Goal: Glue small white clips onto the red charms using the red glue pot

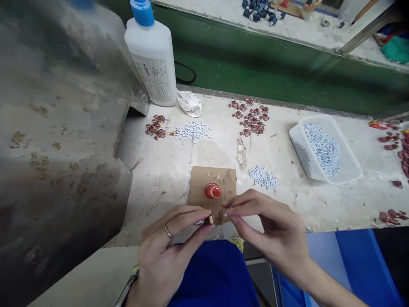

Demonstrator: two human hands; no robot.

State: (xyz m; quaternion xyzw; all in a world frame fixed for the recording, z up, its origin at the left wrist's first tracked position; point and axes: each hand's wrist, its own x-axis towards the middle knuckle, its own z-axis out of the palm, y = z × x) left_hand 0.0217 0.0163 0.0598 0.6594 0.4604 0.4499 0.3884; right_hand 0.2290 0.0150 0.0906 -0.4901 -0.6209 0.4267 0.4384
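Work on one brown piece (210, 220) is apparently unfinished: at the cardboard's (197, 183) near edge, the left hand (174, 241) is clamping it; the right hand (271, 224), apart, is pinching a pale bit (226, 212). Brown clusters (254, 123) are lying beyond the cardboard, completion unclear; bare tabletop (161, 170) is extending leftward to the metal panel (67, 128).

On the workbench (162, 170), a cup (213, 191) stands upon a cardboard piece (197, 187). Behind it to the left is the plastic bottle (153, 59); to the right, the tub (347, 151) containing tiny pieces (322, 149).
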